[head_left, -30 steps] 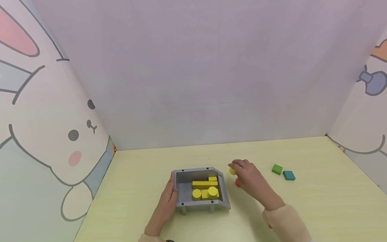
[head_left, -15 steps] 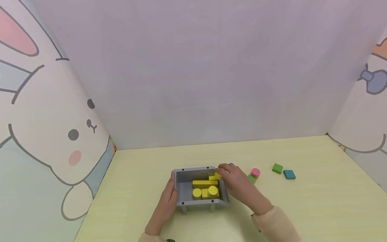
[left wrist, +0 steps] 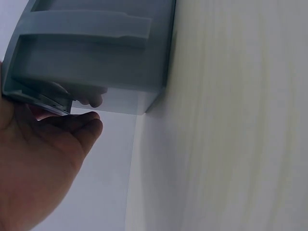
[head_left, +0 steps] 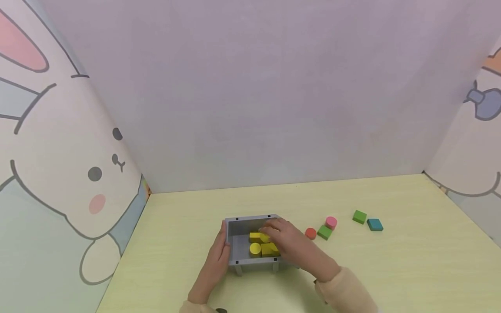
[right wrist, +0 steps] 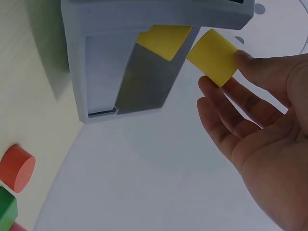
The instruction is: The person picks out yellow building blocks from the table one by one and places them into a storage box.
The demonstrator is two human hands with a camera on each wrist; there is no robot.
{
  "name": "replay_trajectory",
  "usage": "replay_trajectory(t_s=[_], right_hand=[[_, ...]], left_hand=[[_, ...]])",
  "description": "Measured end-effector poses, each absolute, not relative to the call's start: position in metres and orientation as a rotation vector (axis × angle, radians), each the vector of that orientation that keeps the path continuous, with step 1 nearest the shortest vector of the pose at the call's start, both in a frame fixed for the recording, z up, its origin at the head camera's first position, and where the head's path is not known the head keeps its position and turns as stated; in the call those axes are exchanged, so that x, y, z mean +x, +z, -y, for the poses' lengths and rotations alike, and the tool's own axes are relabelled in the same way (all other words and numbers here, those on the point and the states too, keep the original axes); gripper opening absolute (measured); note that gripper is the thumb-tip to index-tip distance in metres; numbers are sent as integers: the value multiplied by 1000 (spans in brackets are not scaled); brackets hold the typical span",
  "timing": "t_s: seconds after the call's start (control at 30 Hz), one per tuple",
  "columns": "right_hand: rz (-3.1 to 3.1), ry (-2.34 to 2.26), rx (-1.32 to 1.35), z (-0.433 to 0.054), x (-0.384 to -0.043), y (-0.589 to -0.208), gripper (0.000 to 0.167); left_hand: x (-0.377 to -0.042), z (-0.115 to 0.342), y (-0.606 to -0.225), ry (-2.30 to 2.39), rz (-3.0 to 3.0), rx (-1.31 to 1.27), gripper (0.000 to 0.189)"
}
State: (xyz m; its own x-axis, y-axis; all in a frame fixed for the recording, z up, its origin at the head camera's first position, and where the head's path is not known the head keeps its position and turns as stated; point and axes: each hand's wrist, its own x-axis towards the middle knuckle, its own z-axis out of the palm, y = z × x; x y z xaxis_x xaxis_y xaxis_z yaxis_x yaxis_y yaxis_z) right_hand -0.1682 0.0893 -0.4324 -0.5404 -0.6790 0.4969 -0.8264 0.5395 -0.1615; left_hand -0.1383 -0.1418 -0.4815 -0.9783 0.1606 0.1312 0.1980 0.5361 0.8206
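A grey plastic storage bin stands on the table in front of me. My left hand rests along its left side with the fingers straight; in the left wrist view this hand lies close against the bin's wall. Pinched between thumb and fingertips, a yellow cylinder block is in my right hand, over the bin. Below that hand in the head view, a yellow bar block, another yellow cylinder and a yellow rectangular block lie inside; my right hand hides the bin's right part.
On the table right of the bin lie a red cylinder, a green block and a pink cylinder. Farther right are another green block and a teal block. A pale wall rises behind the table.
My right hand has carried the yellow cylinder leftward from the table to over the bin, uncovering the red, pink and green blocks. My left hand has stayed at the bin's left side.
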Motion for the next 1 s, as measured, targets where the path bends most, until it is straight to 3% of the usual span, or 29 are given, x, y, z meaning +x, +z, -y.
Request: replay_trajectory(t_s=[1.0], right_hand=[[2631, 646, 1554, -65, -168, -440, 27]], left_hand=[[-141, 143, -483, -1492, 2704, -315, 56]])
